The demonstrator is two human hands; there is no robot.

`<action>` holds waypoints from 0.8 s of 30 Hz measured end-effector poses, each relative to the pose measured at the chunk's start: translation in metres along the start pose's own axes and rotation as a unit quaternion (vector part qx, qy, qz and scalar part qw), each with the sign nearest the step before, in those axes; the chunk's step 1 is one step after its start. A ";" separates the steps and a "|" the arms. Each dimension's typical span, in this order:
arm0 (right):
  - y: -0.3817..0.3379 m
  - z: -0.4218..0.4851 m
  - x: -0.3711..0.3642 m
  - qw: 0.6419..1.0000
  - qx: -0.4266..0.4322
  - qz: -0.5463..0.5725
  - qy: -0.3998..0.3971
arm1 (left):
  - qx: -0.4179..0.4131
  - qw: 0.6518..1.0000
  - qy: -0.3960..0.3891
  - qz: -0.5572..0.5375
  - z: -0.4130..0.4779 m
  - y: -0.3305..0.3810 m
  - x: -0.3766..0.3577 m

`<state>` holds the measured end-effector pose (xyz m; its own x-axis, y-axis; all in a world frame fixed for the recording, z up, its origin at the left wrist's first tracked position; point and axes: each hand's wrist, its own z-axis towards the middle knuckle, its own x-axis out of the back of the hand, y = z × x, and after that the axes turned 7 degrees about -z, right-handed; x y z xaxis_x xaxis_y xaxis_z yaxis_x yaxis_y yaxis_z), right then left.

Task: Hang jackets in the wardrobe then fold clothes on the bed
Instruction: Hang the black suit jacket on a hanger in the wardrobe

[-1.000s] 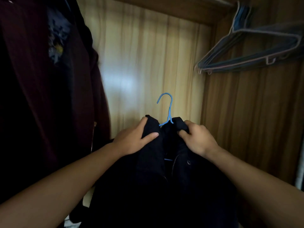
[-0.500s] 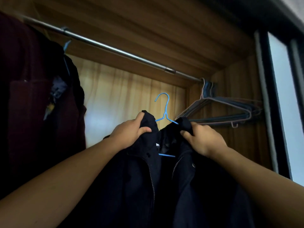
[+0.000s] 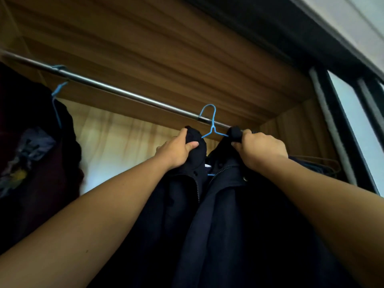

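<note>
**Item 1. Dark navy zip-front jacket** [image 3: 224, 215], cloth, with snap studs.
- Held up between the two hands inside the wooden wardrobe [image 3: 166, 48].
- Long axis vertical: collar uppermost, body falling below the wrists and out of view.
- The open front faces the person, and the zip runs down between the forearms.

**Item 2. Thin blue wire hanger** [image 3: 212, 126], inside the jacket.
- Its neck rises from the gap between the hands, and its shoulders run sideways into the cloth under each hand.
- The hook points up, with its open side toward the left hand.
- The hook overlaps the round grey metal rail [image 3: 116, 90] just above the knuckles (whether it bears on the rail cannot be told).

**Item 3. Left hand** [image 3: 178, 151].
- Fingers and thumb are curled round the jacket's collar and shoulder, gripping it, to the left of the hanger neck.

**Item 4. Right hand** [image 3: 261, 151].
- Closed on the opposite collar and shoulder in a fist-like grip, level with the left hand.

**Item 5. Second blue wire hanger** [image 3: 58, 94].
- Hooked on the rail well beyond the left hand.
- Carries dark maroon clothing [image 3: 41, 173].

**Item 6. Bunch of bare grey wire hangers** [image 3: 320, 165].
- Partly hidden, just past the right wrist.

**Item 7. Dark window frame** [image 3: 340, 129].
- Stands farther out on the right-hand side.
</note>
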<state>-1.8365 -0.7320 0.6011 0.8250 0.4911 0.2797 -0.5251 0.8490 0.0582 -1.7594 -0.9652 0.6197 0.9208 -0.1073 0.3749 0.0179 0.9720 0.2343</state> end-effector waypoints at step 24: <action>0.021 0.019 -0.056 0.996 0.038 -0.064 -0.050 | 0.102 0.984 0.028 -0.142 0.018 -0.005 -0.092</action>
<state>-1.8974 -0.7450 0.6049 0.8634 0.3549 0.3586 -0.4347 0.8841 0.1716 -1.8511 -0.9639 0.6000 0.9102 -0.3507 0.2204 0.2033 0.8420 0.4997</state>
